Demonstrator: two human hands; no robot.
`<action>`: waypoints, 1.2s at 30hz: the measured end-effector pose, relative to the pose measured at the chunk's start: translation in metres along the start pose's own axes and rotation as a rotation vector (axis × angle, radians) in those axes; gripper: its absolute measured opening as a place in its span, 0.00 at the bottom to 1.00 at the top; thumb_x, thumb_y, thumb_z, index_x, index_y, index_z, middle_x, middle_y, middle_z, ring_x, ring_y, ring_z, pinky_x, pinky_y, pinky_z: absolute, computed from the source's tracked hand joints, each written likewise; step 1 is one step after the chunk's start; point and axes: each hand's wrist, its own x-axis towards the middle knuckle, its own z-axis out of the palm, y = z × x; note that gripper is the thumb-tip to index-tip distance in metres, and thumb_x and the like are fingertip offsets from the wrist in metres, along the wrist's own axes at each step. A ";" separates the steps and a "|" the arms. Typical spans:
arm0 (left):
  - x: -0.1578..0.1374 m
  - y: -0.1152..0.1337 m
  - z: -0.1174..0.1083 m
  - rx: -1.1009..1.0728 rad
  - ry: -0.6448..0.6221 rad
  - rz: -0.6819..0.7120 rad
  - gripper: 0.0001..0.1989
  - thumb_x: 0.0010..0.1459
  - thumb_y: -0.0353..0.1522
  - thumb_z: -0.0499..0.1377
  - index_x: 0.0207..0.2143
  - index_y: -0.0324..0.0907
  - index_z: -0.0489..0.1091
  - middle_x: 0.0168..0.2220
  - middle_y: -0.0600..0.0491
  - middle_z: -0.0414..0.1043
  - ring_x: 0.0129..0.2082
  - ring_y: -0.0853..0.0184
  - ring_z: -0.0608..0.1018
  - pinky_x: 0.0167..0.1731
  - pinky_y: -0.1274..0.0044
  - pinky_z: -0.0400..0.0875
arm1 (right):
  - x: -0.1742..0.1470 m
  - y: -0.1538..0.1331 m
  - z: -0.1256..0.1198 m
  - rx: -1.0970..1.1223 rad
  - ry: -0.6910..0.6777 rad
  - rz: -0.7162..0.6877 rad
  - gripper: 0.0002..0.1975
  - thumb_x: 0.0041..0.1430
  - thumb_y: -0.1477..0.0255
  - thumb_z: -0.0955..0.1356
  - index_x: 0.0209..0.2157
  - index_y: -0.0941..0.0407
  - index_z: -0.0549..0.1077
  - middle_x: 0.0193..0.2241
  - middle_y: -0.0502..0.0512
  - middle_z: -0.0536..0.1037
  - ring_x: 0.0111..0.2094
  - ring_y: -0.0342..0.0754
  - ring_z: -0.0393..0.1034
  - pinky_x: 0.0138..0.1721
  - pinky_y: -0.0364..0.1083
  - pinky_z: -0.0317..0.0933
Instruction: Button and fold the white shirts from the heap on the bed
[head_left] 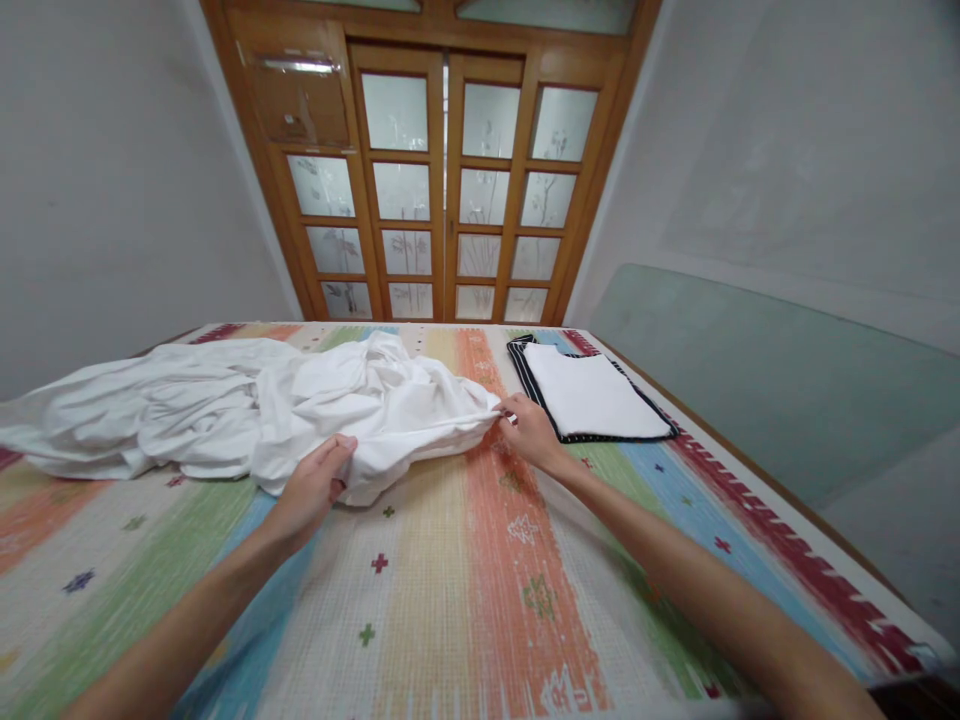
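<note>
A large white cloth, crumpled and loosely bunched, spreads across the left and middle of the bed; its exact kind I cannot tell. My left hand pinches its near edge, thumb on top and fingers underneath. At the cloth's right corner, the fingertips of my right hand are closed on the fabric. Between both hands the edge is drawn fairly straight and lifted slightly. Just beyond my right hand lies a flat folded white piece on a black-and-white striped fabric.
A striped, multicoloured cover lies over the bed. Along the right side runs a pale green panel against the wall. Wooden doors with frosted panes stand behind the far edge. A grey-white wall rises at left.
</note>
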 end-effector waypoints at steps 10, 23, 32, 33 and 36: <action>0.014 0.006 -0.020 -0.195 0.263 -0.095 0.16 0.44 0.42 0.67 0.28 0.39 0.71 0.25 0.53 0.76 0.31 0.63 0.78 0.23 0.79 0.69 | -0.005 -0.004 0.016 0.172 -0.036 -0.020 0.15 0.49 0.75 0.68 0.42 0.56 0.69 0.40 0.57 0.74 0.42 0.51 0.69 0.44 0.50 0.64; 0.019 0.008 -0.051 -0.027 0.416 -0.065 0.24 0.34 0.49 0.69 0.27 0.39 0.72 0.26 0.53 0.76 0.33 0.63 0.76 0.30 0.76 0.70 | -0.014 -0.004 -0.004 0.195 -0.235 -0.126 0.13 0.57 0.63 0.70 0.40 0.56 0.71 0.38 0.55 0.75 0.39 0.50 0.69 0.41 0.48 0.63; -0.004 0.009 -0.048 0.971 0.430 0.759 0.13 0.57 0.39 0.59 0.41 0.43 0.72 0.41 0.48 0.73 0.40 0.60 0.75 0.41 0.68 0.71 | -0.019 -0.008 0.023 0.013 -0.086 -0.105 0.06 0.61 0.76 0.62 0.38 0.56 0.70 0.36 0.58 0.75 0.38 0.51 0.69 0.42 0.49 0.62; -0.009 0.008 -0.045 1.036 0.395 0.912 0.11 0.59 0.37 0.58 0.42 0.43 0.72 0.41 0.47 0.72 0.42 0.59 0.75 0.44 0.67 0.71 | -0.016 -0.007 0.024 0.047 -0.062 -0.094 0.06 0.62 0.76 0.62 0.37 0.55 0.70 0.35 0.57 0.75 0.37 0.50 0.69 0.41 0.48 0.62; -0.029 -0.002 -0.031 1.135 0.121 1.307 0.12 0.61 0.31 0.59 0.47 0.44 0.71 0.44 0.48 0.73 0.44 0.62 0.75 0.46 0.69 0.70 | -0.007 -0.007 0.021 0.147 -0.025 -0.065 0.08 0.64 0.72 0.61 0.33 0.55 0.69 0.31 0.54 0.75 0.33 0.48 0.68 0.39 0.46 0.61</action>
